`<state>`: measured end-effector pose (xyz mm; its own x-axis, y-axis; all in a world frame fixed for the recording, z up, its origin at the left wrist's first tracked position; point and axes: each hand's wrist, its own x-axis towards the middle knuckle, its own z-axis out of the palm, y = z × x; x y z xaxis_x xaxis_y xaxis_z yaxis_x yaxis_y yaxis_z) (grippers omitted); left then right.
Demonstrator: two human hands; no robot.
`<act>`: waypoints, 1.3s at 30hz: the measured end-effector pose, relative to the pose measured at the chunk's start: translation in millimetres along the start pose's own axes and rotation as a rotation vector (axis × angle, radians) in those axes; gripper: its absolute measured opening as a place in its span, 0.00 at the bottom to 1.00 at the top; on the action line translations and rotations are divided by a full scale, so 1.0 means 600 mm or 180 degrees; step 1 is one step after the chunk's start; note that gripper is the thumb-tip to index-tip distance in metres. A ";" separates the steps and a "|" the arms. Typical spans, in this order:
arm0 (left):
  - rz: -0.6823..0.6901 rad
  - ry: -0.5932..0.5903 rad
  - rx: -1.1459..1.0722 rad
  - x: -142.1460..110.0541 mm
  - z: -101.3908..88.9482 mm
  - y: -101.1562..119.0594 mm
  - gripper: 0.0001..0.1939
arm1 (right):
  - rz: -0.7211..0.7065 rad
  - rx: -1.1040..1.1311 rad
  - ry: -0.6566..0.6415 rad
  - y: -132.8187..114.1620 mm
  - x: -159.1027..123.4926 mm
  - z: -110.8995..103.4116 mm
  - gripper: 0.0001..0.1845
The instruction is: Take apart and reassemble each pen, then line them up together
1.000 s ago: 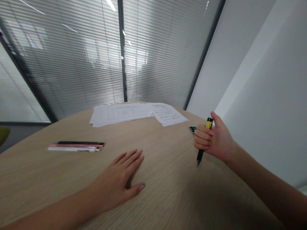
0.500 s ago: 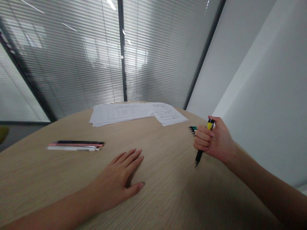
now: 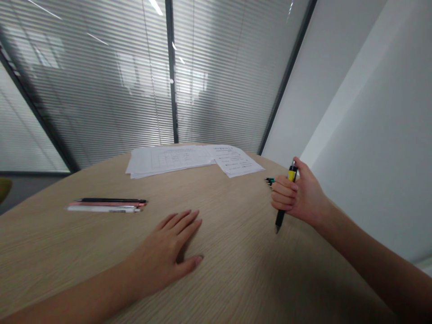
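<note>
My right hand (image 3: 290, 194) is wrapped round a black pen (image 3: 280, 219) with a yellow band, held above the table with its tip pointing down. The thumb rests at the pen's top end, by the push button. Flat on the wooden table (image 3: 229, 238) lies my left hand (image 3: 175, 245), open, fingers and thumb apart, holding nothing. Behind my right fist, several pens with dark and green ends (image 3: 269, 181) show in part; the rest of them is hidden.
To the left lie a black pen (image 3: 111, 200), a pink pen (image 3: 101, 204) and a white pen (image 3: 101, 209), side by side. Printed sheets of paper (image 3: 175, 159) spread along the table's far edge. Beyond stands a glass partition with blinds (image 3: 219, 81); a white wall (image 3: 378, 148) is on the right.
My right thumb has risen a little at the pen's top, and more of its upper end shows. The fist has shifted slightly. My left hand has stayed in place.
</note>
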<state>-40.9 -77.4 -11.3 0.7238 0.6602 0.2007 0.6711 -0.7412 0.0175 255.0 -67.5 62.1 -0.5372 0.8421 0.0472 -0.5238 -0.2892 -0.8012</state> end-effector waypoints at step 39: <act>-0.0078 -0.0223 0.0088 0.002 -0.001 0.003 0.32 | -0.0214 -0.0820 0.0574 -0.024 -0.011 0.011 0.13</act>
<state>-38.7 -78.2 -10.3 0.7158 0.6858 0.1315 0.6923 -0.7216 -0.0055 261.9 -71.6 77.2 -0.3691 0.9292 0.0172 -0.3571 -0.1247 -0.9257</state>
